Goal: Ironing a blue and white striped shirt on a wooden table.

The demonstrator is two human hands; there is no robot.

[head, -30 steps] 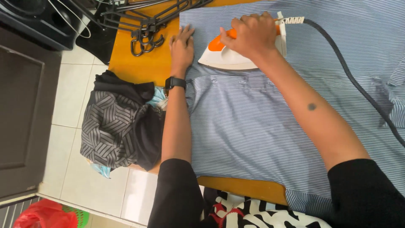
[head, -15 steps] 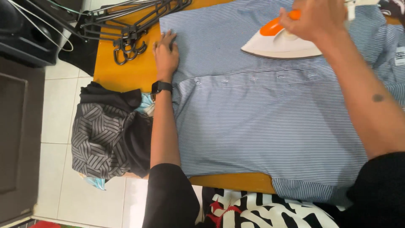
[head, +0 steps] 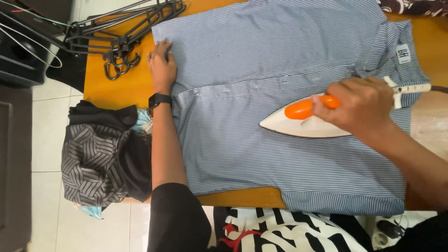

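While the right hand (head: pixel 361 109) is gripping the iron (head: pixel 303 122) closed-fisted on the striped shirt (head: pixel 261 70) covering the table (head: pixel 126 84), the left hand (head: pixel 162 63) is pressing flat and open on the hem, risking scorching if the soleplate is lingering.
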